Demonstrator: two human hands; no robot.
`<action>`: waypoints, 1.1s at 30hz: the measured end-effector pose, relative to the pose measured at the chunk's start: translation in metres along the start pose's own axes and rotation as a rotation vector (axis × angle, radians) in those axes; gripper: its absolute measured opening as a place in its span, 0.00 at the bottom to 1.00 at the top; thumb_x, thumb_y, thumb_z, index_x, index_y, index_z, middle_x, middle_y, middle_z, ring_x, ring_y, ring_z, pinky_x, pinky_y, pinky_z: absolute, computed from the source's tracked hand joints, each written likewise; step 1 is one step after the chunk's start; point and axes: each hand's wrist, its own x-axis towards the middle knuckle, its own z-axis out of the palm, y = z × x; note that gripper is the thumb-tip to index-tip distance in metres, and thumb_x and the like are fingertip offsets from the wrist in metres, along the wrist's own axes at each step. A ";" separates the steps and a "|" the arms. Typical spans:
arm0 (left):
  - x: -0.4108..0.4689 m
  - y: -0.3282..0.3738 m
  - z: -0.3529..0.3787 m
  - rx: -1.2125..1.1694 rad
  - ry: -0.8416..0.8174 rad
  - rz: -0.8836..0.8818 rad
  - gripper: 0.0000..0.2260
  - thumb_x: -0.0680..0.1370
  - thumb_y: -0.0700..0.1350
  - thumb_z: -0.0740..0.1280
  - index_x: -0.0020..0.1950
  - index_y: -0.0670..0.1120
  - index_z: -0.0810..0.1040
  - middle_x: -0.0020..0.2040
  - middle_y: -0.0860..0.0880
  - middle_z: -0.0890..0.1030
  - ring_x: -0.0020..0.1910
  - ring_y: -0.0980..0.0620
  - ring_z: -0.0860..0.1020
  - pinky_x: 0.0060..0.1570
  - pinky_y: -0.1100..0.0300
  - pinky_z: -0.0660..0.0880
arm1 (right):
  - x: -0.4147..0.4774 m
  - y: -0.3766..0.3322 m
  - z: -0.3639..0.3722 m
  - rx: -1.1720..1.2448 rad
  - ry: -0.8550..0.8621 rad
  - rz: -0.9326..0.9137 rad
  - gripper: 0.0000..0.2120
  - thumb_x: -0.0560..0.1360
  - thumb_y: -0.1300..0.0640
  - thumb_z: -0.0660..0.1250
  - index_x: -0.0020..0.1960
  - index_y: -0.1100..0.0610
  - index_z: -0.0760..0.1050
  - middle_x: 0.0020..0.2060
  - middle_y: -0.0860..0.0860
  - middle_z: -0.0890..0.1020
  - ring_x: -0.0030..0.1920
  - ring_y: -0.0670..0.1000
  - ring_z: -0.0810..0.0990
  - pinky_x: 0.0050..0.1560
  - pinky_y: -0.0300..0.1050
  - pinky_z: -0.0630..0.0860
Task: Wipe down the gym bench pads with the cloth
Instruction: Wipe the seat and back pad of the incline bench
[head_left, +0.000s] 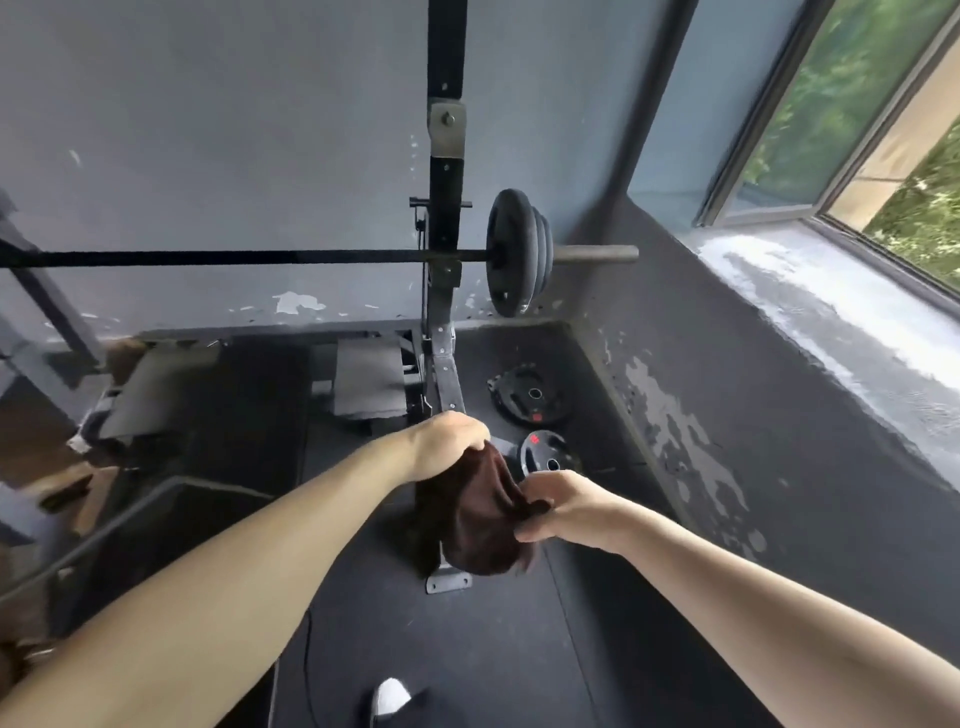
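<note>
Dark brown fabric cloth (478, 514) hung bunched in midair, our left hand (449, 441) and right hand (566, 506) pinching its edges; used bunched, it might skip parts of the 2 far grey bench pads (369, 382).

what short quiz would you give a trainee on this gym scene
1. True or false: the dark brown cloth lies flat on the grey bench pad.
2. How many hands grip the cloth? A none, B one, C two.
3. Count the loose black round weight plates on the floor.
Key: 1 false, it hangs between the hands; 2 C, left hand and right hand; 3 two.
</note>
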 end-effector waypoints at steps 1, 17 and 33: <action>0.013 0.001 -0.010 0.030 -0.044 0.019 0.14 0.76 0.44 0.59 0.39 0.33 0.70 0.35 0.47 0.67 0.37 0.54 0.64 0.42 0.57 0.63 | 0.016 -0.008 -0.004 0.074 -0.013 -0.028 0.17 0.65 0.56 0.78 0.53 0.54 0.81 0.49 0.53 0.85 0.52 0.49 0.83 0.58 0.51 0.79; 0.109 -0.160 -0.082 -0.258 0.378 -0.487 0.07 0.82 0.48 0.65 0.49 0.45 0.76 0.44 0.47 0.80 0.40 0.50 0.75 0.40 0.59 0.68 | 0.204 -0.084 -0.018 0.146 0.122 0.075 0.04 0.77 0.57 0.73 0.48 0.57 0.86 0.44 0.53 0.88 0.48 0.52 0.87 0.58 0.51 0.80; 0.186 -0.142 -0.036 -1.072 0.350 -0.776 0.14 0.83 0.45 0.58 0.46 0.42 0.80 0.34 0.45 0.83 0.29 0.49 0.81 0.31 0.62 0.75 | 0.293 -0.031 -0.067 0.459 -0.021 0.164 0.08 0.83 0.59 0.65 0.53 0.59 0.83 0.42 0.53 0.86 0.44 0.53 0.85 0.56 0.58 0.81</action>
